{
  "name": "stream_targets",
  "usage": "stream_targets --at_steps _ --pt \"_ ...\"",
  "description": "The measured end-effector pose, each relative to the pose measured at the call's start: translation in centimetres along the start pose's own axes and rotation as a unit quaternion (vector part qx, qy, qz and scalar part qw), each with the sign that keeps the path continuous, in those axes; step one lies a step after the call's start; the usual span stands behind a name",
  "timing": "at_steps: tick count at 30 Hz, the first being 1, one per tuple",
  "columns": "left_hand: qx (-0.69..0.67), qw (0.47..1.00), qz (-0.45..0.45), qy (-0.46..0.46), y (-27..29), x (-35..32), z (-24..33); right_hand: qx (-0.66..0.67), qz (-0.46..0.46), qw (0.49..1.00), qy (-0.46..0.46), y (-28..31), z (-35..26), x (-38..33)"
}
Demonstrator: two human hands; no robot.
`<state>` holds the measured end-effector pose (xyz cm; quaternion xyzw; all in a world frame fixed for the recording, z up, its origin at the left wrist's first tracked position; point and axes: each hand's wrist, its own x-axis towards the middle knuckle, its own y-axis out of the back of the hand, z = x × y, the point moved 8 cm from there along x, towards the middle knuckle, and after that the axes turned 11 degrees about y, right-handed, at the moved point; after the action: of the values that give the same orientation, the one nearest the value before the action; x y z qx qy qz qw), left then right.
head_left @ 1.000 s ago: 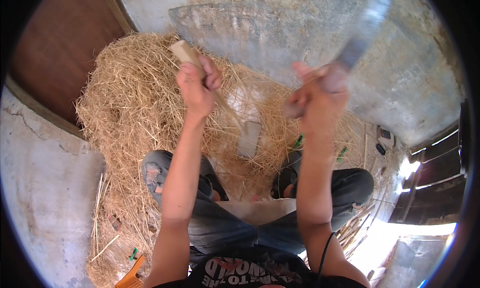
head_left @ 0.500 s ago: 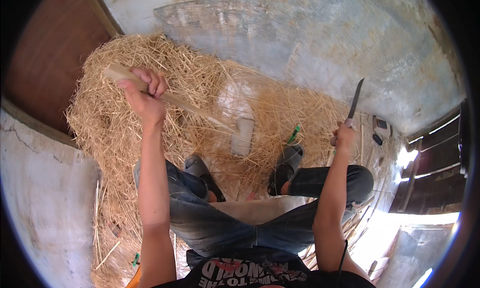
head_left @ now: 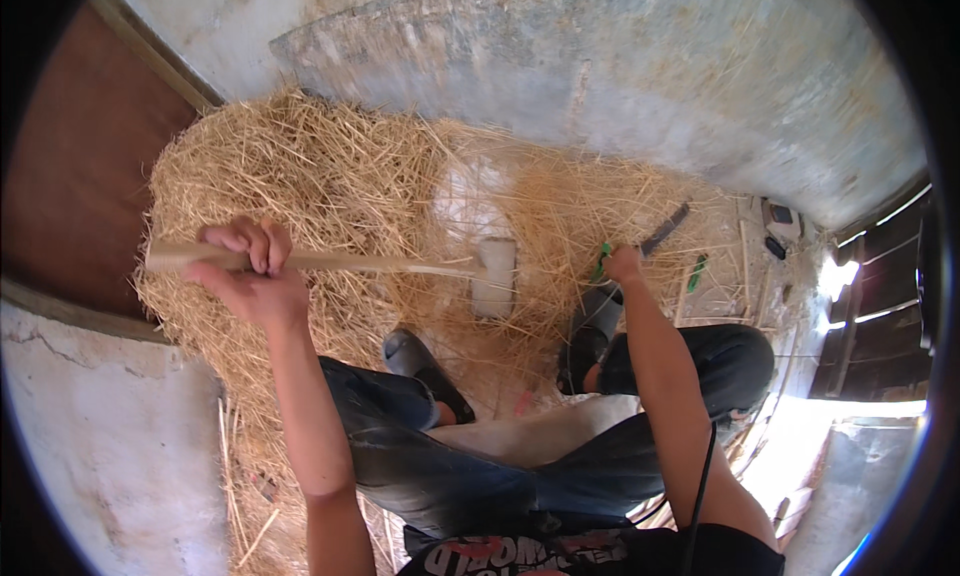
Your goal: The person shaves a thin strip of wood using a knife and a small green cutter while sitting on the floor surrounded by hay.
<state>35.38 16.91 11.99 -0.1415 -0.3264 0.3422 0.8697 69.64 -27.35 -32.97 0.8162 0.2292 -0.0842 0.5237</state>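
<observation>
- My left hand is clenched round the long pale wooden stick, pointing toward 3 o'clock over the golden straw heap.
- My right hand closes on the dark curved blade; I'd best keep it well apart from the stick.

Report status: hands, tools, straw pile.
Left hand gripping long pale wooden strip level over golden straw heap. Right hand closed on dark-bladed knife, lowered to the straw. Grey sandals close below.
</observation>
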Motion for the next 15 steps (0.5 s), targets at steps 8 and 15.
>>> stream_targets --at_steps 8,15 --pt "0.079 0.992 0.091 -0.046 1.8 0.6 1.7 -0.05 -0.027 0.998 0.003 -7.2 -2.8 4.3" --pt "0.092 0.982 0.142 -0.083 5.3 2.0 2.1 -0.07 0.099 0.991 -0.064 -10.2 -1.6 3.3"
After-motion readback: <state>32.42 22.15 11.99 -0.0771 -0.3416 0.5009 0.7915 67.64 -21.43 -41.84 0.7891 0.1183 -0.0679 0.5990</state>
